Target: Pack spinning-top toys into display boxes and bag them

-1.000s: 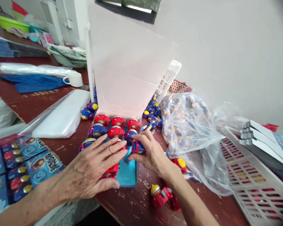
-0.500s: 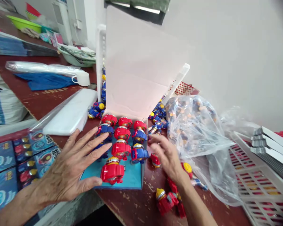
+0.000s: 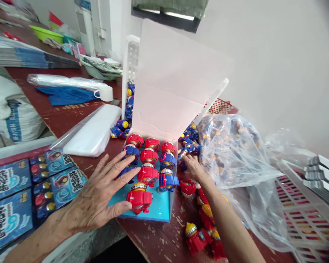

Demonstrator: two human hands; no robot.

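Note:
An open box [image 3: 159, 204] with a raised white lid [image 3: 170, 84] stands at the table's front edge, its floor light blue. Inside are rows of red and blue toys, among them a red toy [image 3: 139, 199] at the front. My left hand [image 3: 104, 193] is spread over the box's left side, fingers apart, its thumb beside that front toy. To the right of the box, my right hand [image 3: 193, 168] reaches to the blue toys [image 3: 188, 147] on the table; its fingertips are partly hidden among them, so its hold is unclear. Loose red toys [image 3: 199, 239] lie near my right forearm.
A clear bag of toys [image 3: 230, 146] lies to the right, before a white basket [image 3: 304, 212]. Printed blue boxes [image 3: 9, 182] fill a tray at the left. White sheets [image 3: 93, 131], a mug [image 3: 106, 93] and a blue cloth [image 3: 63, 95] lie further back.
My right hand has moved away from the box's right side, up to the blue toys. My left hand stays spread over the box. The view has shifted, so things appear further right.

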